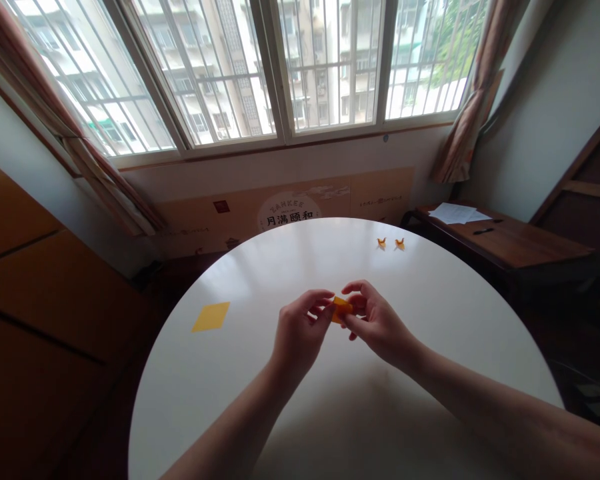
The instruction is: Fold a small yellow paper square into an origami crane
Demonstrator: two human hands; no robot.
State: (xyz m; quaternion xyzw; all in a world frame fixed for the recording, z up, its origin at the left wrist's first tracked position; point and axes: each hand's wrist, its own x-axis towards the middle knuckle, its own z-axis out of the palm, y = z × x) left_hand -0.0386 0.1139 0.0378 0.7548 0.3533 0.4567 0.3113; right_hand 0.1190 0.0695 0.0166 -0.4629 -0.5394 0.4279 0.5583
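Note:
Between my two hands, above the middle of the white round table (240,400), is a small piece of folded orange-yellow paper (341,308). My left hand (303,327) pinches its left side with thumb and fingers. On the other side my right hand (377,321) grips the paper's right part, the thumb in front and fingers behind. Fingers cover some of the folds, so the exact shape cannot be made out. A flat yellow paper sheet (211,317) lies on the table to the left. Two small folded orange paper birds (381,244) stand side by side at the far right.
A wooden side table (525,240) with white papers (459,213) and a small dark object stands beyond the right edge. Behind the round table are a printed cardboard panel (190,220) and barred windows with curtains (463,147). A brown cabinet (30,287) is at the left.

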